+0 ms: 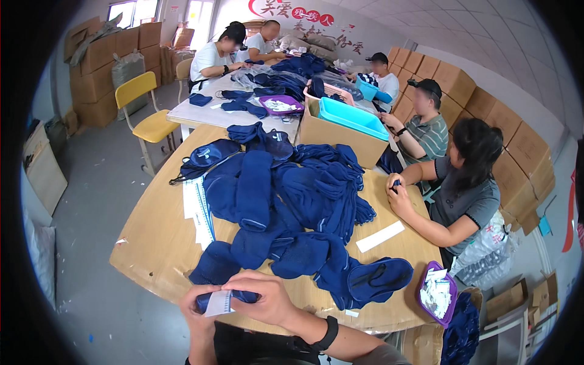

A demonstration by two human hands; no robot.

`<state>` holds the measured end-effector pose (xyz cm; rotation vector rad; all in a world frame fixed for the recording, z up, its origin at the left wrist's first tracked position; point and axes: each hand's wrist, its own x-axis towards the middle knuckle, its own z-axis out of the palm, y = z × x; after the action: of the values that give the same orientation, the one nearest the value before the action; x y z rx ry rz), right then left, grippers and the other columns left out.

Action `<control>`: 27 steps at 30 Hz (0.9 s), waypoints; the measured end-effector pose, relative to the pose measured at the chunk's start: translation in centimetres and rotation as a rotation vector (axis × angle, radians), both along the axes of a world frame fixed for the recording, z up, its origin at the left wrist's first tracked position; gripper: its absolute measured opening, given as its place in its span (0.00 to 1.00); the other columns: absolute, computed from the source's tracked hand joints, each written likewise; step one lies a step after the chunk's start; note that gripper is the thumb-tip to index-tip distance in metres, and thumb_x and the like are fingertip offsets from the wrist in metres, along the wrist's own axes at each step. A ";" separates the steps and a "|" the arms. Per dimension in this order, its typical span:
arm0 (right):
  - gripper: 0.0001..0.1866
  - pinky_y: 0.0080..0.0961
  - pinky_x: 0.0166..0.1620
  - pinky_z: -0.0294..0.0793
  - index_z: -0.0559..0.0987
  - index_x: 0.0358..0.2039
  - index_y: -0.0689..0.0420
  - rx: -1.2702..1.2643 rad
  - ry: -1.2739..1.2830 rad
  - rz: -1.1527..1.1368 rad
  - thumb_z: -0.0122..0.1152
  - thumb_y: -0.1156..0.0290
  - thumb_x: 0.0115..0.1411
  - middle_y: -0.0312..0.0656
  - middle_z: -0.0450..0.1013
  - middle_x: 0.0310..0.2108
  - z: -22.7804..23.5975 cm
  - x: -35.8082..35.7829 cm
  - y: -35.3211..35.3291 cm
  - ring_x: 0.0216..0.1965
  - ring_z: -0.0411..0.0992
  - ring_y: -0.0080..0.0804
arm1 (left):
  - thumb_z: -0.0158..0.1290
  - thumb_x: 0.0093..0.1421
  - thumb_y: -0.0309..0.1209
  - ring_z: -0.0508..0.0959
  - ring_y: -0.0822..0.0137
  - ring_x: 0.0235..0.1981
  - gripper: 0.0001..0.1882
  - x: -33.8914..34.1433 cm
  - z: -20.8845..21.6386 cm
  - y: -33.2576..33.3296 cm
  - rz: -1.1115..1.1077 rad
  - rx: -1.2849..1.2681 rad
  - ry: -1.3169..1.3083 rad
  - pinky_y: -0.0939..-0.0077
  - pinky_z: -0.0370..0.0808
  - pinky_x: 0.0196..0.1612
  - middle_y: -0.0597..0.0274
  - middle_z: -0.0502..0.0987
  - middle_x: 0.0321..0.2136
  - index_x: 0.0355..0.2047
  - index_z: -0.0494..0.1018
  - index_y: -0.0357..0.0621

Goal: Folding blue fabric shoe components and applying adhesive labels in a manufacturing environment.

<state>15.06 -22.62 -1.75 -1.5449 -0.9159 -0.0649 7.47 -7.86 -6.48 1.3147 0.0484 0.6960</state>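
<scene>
At the near table edge, my left hand (197, 307) and my right hand (269, 299) are closed around the two ends of a small folded navy cloth bundle (244, 296). A white paper strip (217, 303) with blue print lies across the bundle's middle, between my hands. Just beyond them spreads a big heap of navy cloth pieces (316, 194), soft and sock-like. A slipper-shaped navy piece (380, 281) lies open at the heap's right end. Left of the heap is a fan of white paper strips (198, 210).
A purple basket of white paper slips (437, 295) sits at the right table edge. One loose white strip (380, 236) lies near a co-worker's hands (398, 198). A cardboard box (340, 131) holding a blue tray stands beyond the heap. Other people sit along the farther tables.
</scene>
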 end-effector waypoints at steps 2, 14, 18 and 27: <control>0.15 0.25 0.41 0.78 0.82 0.38 0.64 -0.011 0.034 0.031 0.69 0.83 0.47 0.45 0.79 0.37 0.3 0.0 0.0 0.36 0.78 0.35 | 0.64 0.49 0.24 0.80 0.68 0.34 0.13 -0.2 0.3 0.2 -0.014 -0.003 -0.013 0.77 0.75 0.42 0.56 0.80 0.31 0.34 0.77 0.33; 0.15 0.25 0.40 0.77 0.83 0.38 0.63 -0.003 0.036 0.012 0.69 0.84 0.47 0.45 0.79 0.37 0.3 -0.2 0.3 0.37 0.78 0.35 | 0.62 0.49 0.21 0.81 0.70 0.31 0.11 -0.2 1.4 0.6 -0.126 -0.175 0.123 0.79 0.76 0.38 0.56 0.81 0.30 0.34 0.78 0.32; 0.12 0.25 0.41 0.76 0.83 0.38 0.64 -0.045 0.052 -0.015 0.67 0.83 0.51 0.46 0.79 0.38 0.4 -0.6 0.0 0.39 0.78 0.35 | 0.62 0.49 0.23 0.79 0.72 0.31 0.12 -0.4 1.9 0.2 -0.165 -0.209 0.140 0.81 0.74 0.37 0.57 0.81 0.31 0.35 0.78 0.32; 0.09 0.24 0.45 0.75 0.83 0.40 0.64 -0.047 0.175 -0.020 0.64 0.79 0.57 0.46 0.78 0.43 0.7 -0.1 0.3 0.42 0.77 0.33 | 0.61 0.51 0.22 0.77 0.72 0.36 0.12 0.0 1.7 0.0 -0.098 -0.130 0.179 0.78 0.71 0.43 0.60 0.79 0.34 0.37 0.76 0.34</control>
<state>15.00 -22.34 -1.00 -1.5761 -0.7683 0.0771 7.50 -7.82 -4.75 1.2426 0.1706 0.4826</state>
